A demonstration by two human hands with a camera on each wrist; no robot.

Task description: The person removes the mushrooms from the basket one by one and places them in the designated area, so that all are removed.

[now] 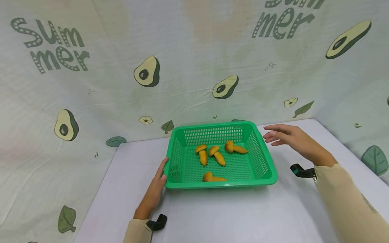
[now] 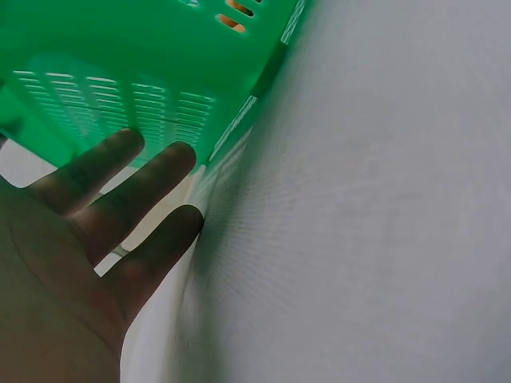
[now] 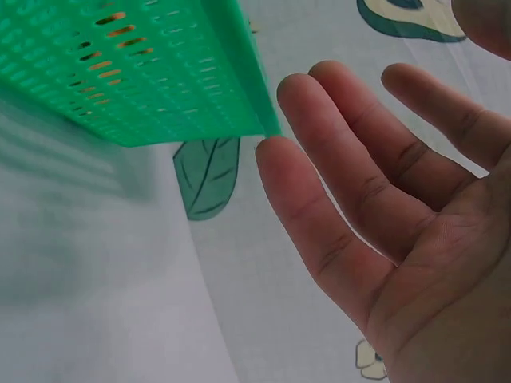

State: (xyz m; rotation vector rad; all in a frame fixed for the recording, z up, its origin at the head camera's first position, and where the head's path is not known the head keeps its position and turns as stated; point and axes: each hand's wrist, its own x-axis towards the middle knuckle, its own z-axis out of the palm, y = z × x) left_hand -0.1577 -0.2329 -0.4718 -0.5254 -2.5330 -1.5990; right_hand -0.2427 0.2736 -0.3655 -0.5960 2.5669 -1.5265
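Observation:
A green plastic basket (image 1: 221, 185) with slotted walls holds several orange-yellow mushrooms, among them one mushroom (image 1: 217, 155) in the middle and another (image 1: 235, 147) at the right. My left hand (image 1: 156, 187) is at the basket's left side, its straight fingers along the outer wall. In the left wrist view those fingers (image 2: 164, 171) are spread by the slotted side. To the right of the basket, my right hand (image 1: 288, 136) hovers with relaxed fingers, holding nothing. From the right wrist view, its fingers (image 3: 307, 191) are near the basket's rim; contact cannot be told.
Basket and hands are over a white tabletop (image 1: 218, 216). Behind and at the sides hangs a pale cloth (image 1: 182, 60) printed with avocados, leaves and lettering. A black strap device (image 1: 158, 222) is on the left wrist, and a similar one (image 1: 302, 171) is on the right.

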